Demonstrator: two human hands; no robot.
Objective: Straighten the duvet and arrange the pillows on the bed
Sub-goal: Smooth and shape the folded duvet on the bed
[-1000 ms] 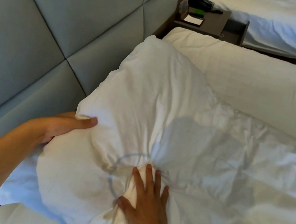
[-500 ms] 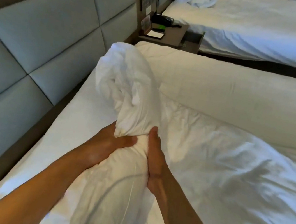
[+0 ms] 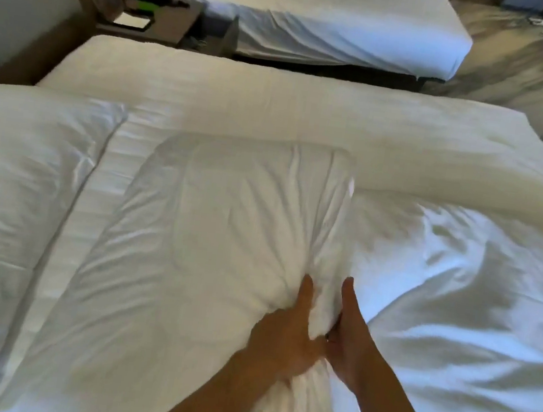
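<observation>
Pillow (image 3: 225, 234) lies flat mid-bed, between a second pillow (image 3: 19, 172) at left and the crumpled duvet (image 3: 458, 299) at right. Left hand (image 3: 284, 335) and right hand (image 3: 347, 340) are side by side, both clenched on bunched fabric at its near right edge, thumbs pointing away. Nightstand (image 3: 170, 19) and another bed (image 3: 322, 15) sit beyond.

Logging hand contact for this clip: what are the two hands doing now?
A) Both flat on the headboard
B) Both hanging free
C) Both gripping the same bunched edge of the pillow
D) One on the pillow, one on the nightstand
C: the left hand and right hand grip one bunched edge of the pillow.
</observation>
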